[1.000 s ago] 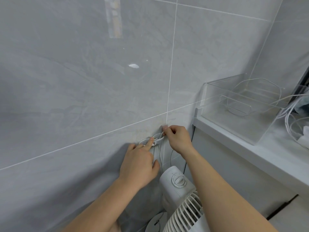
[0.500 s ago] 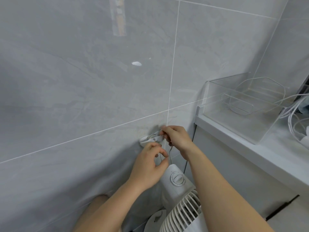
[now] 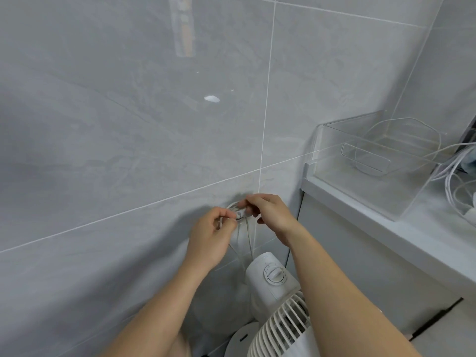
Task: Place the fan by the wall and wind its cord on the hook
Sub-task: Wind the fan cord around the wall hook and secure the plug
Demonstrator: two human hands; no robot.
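The fan [image 3: 277, 305], white, stood low in the view close against a grey tiled wall [image 3: 128, 150], its round base [image 3: 238, 341] at the bottom edge, its ribbed grille [image 3: 280, 331] facing away from the wall, and a rotary dial [image 3: 275, 274] on top of its motor housing. Above the fan, a small white hook [image 3: 240, 214] was fixed to the wall just below a horizontal grout line. The fan's thin white cord [image 3: 248, 238] was looped over the hook, with two strands hanging down from it toward the fan.

Both of the person's bare arms reached up from the bottom of the view to the hook. The left hand [image 3: 215, 234] was curled, its thumb and fingertips pinching the cord just left of the hook. The right hand [image 3: 270, 215] was also curled, its fingertips pinching the cord at the hook from the right side. The two hands were close together, with the hook between them.

To the right, a white ledge [image 3: 386, 228] ran along beside the wall at about the height of the hook. A clear plastic bin [image 3: 373, 161] sat on the ledge in the corner. A tangle of white cables [image 3: 456, 171] lay at the far right edge, beside the bin.
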